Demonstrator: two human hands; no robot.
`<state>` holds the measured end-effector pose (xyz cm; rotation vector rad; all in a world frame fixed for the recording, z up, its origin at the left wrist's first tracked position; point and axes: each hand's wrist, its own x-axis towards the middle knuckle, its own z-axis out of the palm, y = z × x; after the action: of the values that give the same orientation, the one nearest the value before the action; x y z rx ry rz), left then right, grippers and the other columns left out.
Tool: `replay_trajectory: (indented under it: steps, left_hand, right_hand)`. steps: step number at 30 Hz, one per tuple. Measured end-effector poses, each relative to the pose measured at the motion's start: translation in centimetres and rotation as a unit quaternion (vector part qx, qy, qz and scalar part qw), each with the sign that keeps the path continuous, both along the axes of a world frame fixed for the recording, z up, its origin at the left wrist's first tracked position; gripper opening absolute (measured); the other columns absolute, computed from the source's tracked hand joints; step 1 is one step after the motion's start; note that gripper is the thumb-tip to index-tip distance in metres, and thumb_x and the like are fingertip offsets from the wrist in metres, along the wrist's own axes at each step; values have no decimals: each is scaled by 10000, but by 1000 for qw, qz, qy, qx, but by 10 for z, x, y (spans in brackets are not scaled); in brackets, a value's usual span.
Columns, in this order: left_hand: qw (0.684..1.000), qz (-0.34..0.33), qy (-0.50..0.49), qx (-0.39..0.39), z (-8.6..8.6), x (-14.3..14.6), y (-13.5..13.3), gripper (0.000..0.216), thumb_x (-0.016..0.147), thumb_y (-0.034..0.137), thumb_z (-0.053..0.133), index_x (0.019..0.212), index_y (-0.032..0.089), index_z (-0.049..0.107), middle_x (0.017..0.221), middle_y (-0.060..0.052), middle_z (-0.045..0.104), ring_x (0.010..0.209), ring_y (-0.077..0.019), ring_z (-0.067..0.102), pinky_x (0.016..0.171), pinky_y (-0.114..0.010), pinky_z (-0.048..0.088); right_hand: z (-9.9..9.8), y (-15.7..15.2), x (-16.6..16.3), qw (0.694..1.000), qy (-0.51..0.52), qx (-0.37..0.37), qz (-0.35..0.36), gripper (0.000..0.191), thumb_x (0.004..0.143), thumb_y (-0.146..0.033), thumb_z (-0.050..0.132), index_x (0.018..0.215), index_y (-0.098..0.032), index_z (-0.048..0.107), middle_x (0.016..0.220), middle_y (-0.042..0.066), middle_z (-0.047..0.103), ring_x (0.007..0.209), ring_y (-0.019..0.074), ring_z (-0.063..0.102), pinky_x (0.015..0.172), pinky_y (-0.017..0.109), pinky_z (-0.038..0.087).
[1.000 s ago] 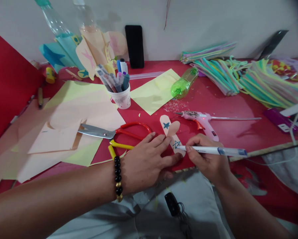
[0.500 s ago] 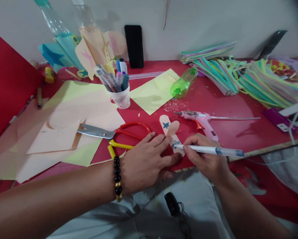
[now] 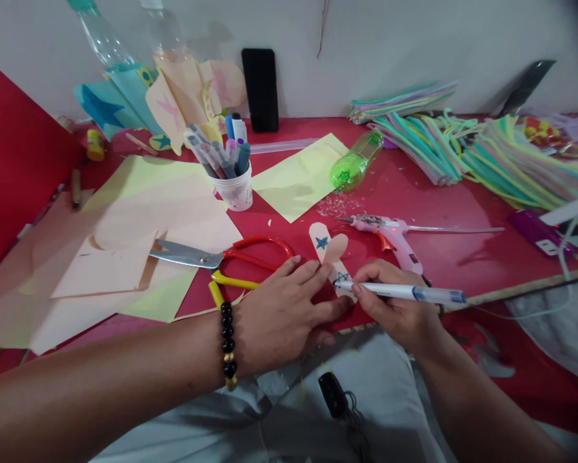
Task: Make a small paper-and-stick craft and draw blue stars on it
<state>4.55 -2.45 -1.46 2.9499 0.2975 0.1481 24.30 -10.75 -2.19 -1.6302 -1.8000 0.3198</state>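
My left hand (image 3: 289, 308) lies flat with fingers stretched out, pressing on a peach paper cut-out (image 3: 330, 249) on the red table (image 3: 438, 244). The cut-out carries a filled blue star at its top and a drawn blue star near its lower end. My right hand (image 3: 397, 308) is closed around a white marker pen (image 3: 404, 292), whose tip touches the lower star. A black bead bracelet (image 3: 227, 344) is on my left wrist.
Red-handled scissors (image 3: 221, 256) lie just left of my left hand on peach and yellow paper sheets (image 3: 139, 225). A white cup of markers (image 3: 233, 186), a green plastic bottle (image 3: 353, 167), a pink glue gun (image 3: 395, 235), stacked pastel strips (image 3: 486, 154) and a black phone (image 3: 260, 90) stand behind.
My right hand and the pen have slid slightly left across the lower star. My left hand has stayed put.
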Motion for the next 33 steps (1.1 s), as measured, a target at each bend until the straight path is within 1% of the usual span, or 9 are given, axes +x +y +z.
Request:
replay_trajectory:
  steps: [3,8,12,15,20,23,33]
  left_hand:
    - [1000,-1,4,1,0,0,0,489,906,482,431,1345,265,414,1413,-150,367,1278,-314,360,1032,-520,306]
    - [1000,0,-5,-4,0,0,0,484,911,483,422,1345,269,414,1411,-139,374,1284,-301,355,1042,-514,299]
    - [1000,-4,5,-8,1,0,0,476,920,480,400,1348,272,412,1421,-139,364,1287,-305,352,1042,-522,293]
    - [1000,-3,9,-13,2,0,0,480,914,479,418,1347,270,414,1425,-136,359,1286,-305,351,1044,-516,290]
    - [1000,-3,7,-12,1,0,0,483,912,480,421,1345,268,415,1423,-133,359,1287,-304,348,1046,-511,287]
    - [1000,-3,11,-10,0,0,1,476,921,485,392,1347,275,411,1428,-135,350,1288,-308,346,1044,-520,284]
    - [1000,-4,8,-13,0,0,0,485,920,490,390,1354,275,400,1414,-140,360,1277,-296,355,1045,-516,284]
  right_hand:
    - [0,1,0,1000,1,3,-5,55,834,-202,570,780,-201,571,651,-30,602,548,107,537,538,238,391]
    - [-1,1,0,999,2,13,-35,89,815,-209,575,729,-194,561,614,-32,582,506,102,504,510,240,369]
    - [-1,0,0,998,17,8,-62,107,810,-214,568,705,-193,556,565,-34,551,463,100,462,470,237,354]
    - [-2,-1,0,997,34,2,-75,102,807,-207,565,707,-195,554,552,-33,533,464,104,451,451,236,343]
    - [-4,-2,1,995,54,16,-85,120,805,-181,559,689,-201,535,550,-39,503,475,105,434,456,237,341]
    - [-5,-3,1,994,57,24,-93,123,800,-172,560,685,-202,530,558,-37,504,491,110,442,469,241,347]
    - [-4,-3,2,992,69,36,-99,126,801,-155,558,686,-200,532,581,-34,503,521,112,443,489,246,345]
